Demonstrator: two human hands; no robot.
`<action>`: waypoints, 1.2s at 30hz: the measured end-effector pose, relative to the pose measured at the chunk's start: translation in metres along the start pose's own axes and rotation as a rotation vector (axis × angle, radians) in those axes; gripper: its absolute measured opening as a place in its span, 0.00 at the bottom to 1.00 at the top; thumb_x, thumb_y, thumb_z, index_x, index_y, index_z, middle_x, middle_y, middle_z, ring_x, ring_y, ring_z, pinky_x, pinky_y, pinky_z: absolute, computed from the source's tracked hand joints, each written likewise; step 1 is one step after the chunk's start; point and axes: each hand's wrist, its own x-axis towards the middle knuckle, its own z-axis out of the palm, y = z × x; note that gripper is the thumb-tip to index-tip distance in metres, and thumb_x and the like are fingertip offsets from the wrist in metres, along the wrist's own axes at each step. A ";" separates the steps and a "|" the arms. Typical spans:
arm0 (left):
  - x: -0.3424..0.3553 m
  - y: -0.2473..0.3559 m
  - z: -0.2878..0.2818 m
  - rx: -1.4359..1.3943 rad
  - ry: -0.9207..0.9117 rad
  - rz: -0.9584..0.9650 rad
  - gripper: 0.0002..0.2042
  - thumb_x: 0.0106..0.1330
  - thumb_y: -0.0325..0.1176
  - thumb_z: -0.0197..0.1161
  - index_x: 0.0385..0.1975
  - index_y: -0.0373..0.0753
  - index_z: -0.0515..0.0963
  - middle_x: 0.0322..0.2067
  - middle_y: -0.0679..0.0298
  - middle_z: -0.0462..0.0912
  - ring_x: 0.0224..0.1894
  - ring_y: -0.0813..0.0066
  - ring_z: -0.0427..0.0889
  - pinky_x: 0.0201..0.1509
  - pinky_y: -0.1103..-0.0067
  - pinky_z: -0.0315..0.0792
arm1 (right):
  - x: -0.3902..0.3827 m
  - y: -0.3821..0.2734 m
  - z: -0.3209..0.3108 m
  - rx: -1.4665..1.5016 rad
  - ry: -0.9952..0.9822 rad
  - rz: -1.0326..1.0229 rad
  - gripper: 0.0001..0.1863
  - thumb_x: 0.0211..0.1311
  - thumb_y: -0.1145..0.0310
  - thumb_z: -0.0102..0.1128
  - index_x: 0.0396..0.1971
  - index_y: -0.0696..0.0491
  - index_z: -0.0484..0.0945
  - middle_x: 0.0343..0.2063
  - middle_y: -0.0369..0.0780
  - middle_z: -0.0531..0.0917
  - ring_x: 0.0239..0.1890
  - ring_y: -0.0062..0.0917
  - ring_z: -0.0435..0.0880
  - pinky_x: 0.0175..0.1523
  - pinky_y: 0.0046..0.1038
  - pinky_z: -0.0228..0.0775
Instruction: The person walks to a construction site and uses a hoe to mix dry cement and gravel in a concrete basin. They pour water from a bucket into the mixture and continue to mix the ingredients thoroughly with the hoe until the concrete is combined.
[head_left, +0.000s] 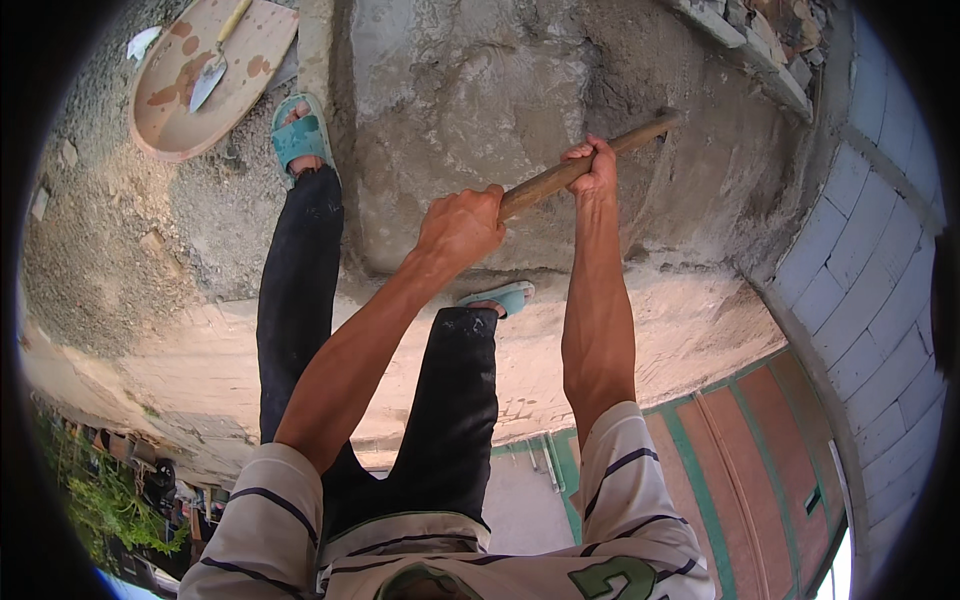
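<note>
A long wooden handle point(543, 191) slants up to the right over wet grey mortar point(470, 130). My left hand point(460, 230) is closed round its lower left end. Farther along it, my right hand point(594, 167) grips the wood with the fingers wrapped round. The far end of the handle lies over a darker patch of mortar on the right, and no tool head can be made out there.
A round tan board point(165, 118) at the upper left bears a pointed trowel point(208, 82). My feet wear teal slides point(300, 139) beside the mortar bed. A grey block wall point(850, 240) curves along the right. Rubble point(775, 45) lies at the upper right.
</note>
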 end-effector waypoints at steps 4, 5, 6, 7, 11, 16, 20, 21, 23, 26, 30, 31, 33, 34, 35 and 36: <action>-0.045 -0.027 -0.005 0.075 0.118 -0.002 0.14 0.55 0.32 0.67 0.40 0.35 0.77 0.28 0.52 0.85 0.32 0.53 0.86 0.37 0.63 0.80 | -0.023 0.062 0.011 0.011 -0.082 0.052 0.11 0.61 0.73 0.56 0.21 0.50 0.66 0.16 0.32 0.69 0.16 0.18 0.68 0.22 0.24 0.67; -0.046 -0.026 -0.013 0.097 0.146 0.016 0.14 0.55 0.32 0.67 0.40 0.36 0.77 0.27 0.52 0.85 0.32 0.53 0.87 0.37 0.63 0.80 | -0.029 0.063 0.023 0.052 -0.098 0.066 0.11 0.61 0.73 0.56 0.20 0.50 0.66 0.16 0.32 0.69 0.17 0.18 0.68 0.22 0.23 0.67; -0.046 -0.024 -0.022 0.121 0.171 0.036 0.14 0.55 0.32 0.67 0.40 0.36 0.77 0.27 0.52 0.85 0.32 0.54 0.87 0.36 0.64 0.80 | -0.036 0.061 0.035 0.075 -0.097 0.043 0.11 0.61 0.73 0.56 0.20 0.50 0.66 0.16 0.32 0.69 0.17 0.18 0.68 0.23 0.23 0.67; -0.046 -0.020 -0.030 0.139 0.190 0.062 0.13 0.55 0.32 0.67 0.39 0.36 0.76 0.27 0.53 0.84 0.32 0.55 0.87 0.36 0.64 0.80 | -0.047 0.055 0.046 0.099 -0.090 0.013 0.11 0.61 0.73 0.56 0.20 0.50 0.67 0.16 0.31 0.68 0.17 0.18 0.68 0.23 0.23 0.67; -0.016 -0.006 -0.049 0.051 0.140 0.193 0.16 0.54 0.31 0.68 0.42 0.38 0.77 0.27 0.54 0.85 0.32 0.55 0.86 0.37 0.63 0.79 | -0.070 0.004 0.062 0.092 -0.090 -0.162 0.11 0.61 0.73 0.56 0.19 0.50 0.66 0.16 0.31 0.68 0.17 0.18 0.68 0.23 0.23 0.68; 0.064 0.036 -0.047 -0.047 0.076 0.331 0.16 0.55 0.29 0.66 0.44 0.37 0.79 0.28 0.52 0.85 0.32 0.55 0.86 0.38 0.63 0.79 | -0.031 -0.101 0.069 0.063 -0.102 -0.202 0.11 0.63 0.73 0.52 0.20 0.50 0.64 0.15 0.31 0.68 0.16 0.19 0.68 0.22 0.24 0.68; 0.103 0.052 -0.075 0.011 0.096 0.314 0.13 0.58 0.29 0.65 0.43 0.36 0.80 0.28 0.51 0.85 0.32 0.55 0.87 0.38 0.64 0.79 | 0.024 -0.110 0.105 0.048 -0.097 -0.120 0.11 0.63 0.74 0.50 0.21 0.51 0.63 0.15 0.32 0.68 0.14 0.20 0.67 0.21 0.25 0.67; 0.100 0.049 -0.085 0.000 0.078 0.250 0.13 0.58 0.29 0.65 0.42 0.36 0.80 0.29 0.50 0.85 0.33 0.55 0.87 0.38 0.64 0.79 | 0.035 -0.106 0.112 0.047 -0.105 -0.095 0.11 0.63 0.75 0.50 0.22 0.51 0.63 0.14 0.32 0.68 0.14 0.20 0.66 0.20 0.25 0.67; 0.083 0.026 -0.115 0.002 0.042 0.104 0.13 0.57 0.30 0.66 0.42 0.36 0.80 0.29 0.50 0.85 0.33 0.54 0.86 0.39 0.63 0.79 | 0.048 -0.047 0.141 -0.031 -0.054 -0.012 0.11 0.63 0.76 0.50 0.22 0.52 0.62 0.15 0.33 0.68 0.13 0.21 0.65 0.20 0.25 0.67; 0.035 -0.033 -0.107 -0.044 0.229 -0.031 0.15 0.55 0.31 0.67 0.42 0.36 0.80 0.28 0.51 0.85 0.33 0.50 0.85 0.39 0.61 0.78 | 0.038 0.045 0.170 -0.138 -0.126 0.038 0.11 0.63 0.76 0.51 0.22 0.52 0.63 0.15 0.33 0.67 0.15 0.21 0.65 0.20 0.25 0.66; -0.011 -0.058 -0.089 -0.032 0.235 -0.136 0.16 0.54 0.32 0.67 0.44 0.37 0.79 0.27 0.52 0.84 0.34 0.50 0.85 0.40 0.61 0.77 | 0.002 0.096 0.161 -0.156 -0.156 0.045 0.09 0.63 0.76 0.52 0.23 0.53 0.65 0.16 0.33 0.67 0.16 0.20 0.66 0.21 0.24 0.66; -0.010 -0.057 -0.090 -0.043 0.253 -0.094 0.17 0.54 0.32 0.67 0.44 0.37 0.79 0.27 0.52 0.84 0.34 0.51 0.85 0.40 0.61 0.77 | -0.005 0.090 0.163 -0.149 -0.149 -0.005 0.09 0.63 0.76 0.52 0.23 0.53 0.65 0.16 0.33 0.68 0.16 0.20 0.66 0.22 0.24 0.66; -0.005 -0.062 -0.088 -0.059 0.287 -0.025 0.17 0.54 0.32 0.67 0.45 0.37 0.78 0.27 0.52 0.84 0.33 0.52 0.85 0.39 0.61 0.77 | -0.015 0.080 0.164 -0.136 -0.134 -0.090 0.09 0.63 0.76 0.53 0.23 0.52 0.66 0.17 0.33 0.68 0.17 0.19 0.67 0.22 0.24 0.67; 0.001 -0.061 -0.086 -0.086 0.265 0.007 0.17 0.54 0.32 0.67 0.45 0.37 0.78 0.26 0.52 0.84 0.33 0.52 0.85 0.39 0.62 0.77 | -0.019 0.067 0.162 -0.154 -0.143 -0.129 0.10 0.63 0.76 0.53 0.23 0.52 0.66 0.17 0.33 0.68 0.18 0.19 0.68 0.23 0.24 0.67; 0.014 -0.055 -0.084 -0.116 0.240 0.048 0.18 0.54 0.33 0.67 0.45 0.38 0.79 0.26 0.52 0.84 0.33 0.53 0.85 0.38 0.62 0.78 | -0.018 0.046 0.160 -0.147 -0.141 -0.160 0.10 0.63 0.76 0.53 0.23 0.52 0.66 0.17 0.33 0.68 0.17 0.19 0.68 0.23 0.24 0.68; 0.027 -0.048 -0.081 -0.145 0.216 0.088 0.18 0.54 0.33 0.68 0.46 0.38 0.79 0.26 0.53 0.84 0.32 0.54 0.85 0.38 0.62 0.78 | -0.014 0.024 0.155 -0.139 -0.140 -0.191 0.10 0.63 0.75 0.52 0.23 0.52 0.66 0.16 0.33 0.68 0.17 0.19 0.68 0.23 0.25 0.68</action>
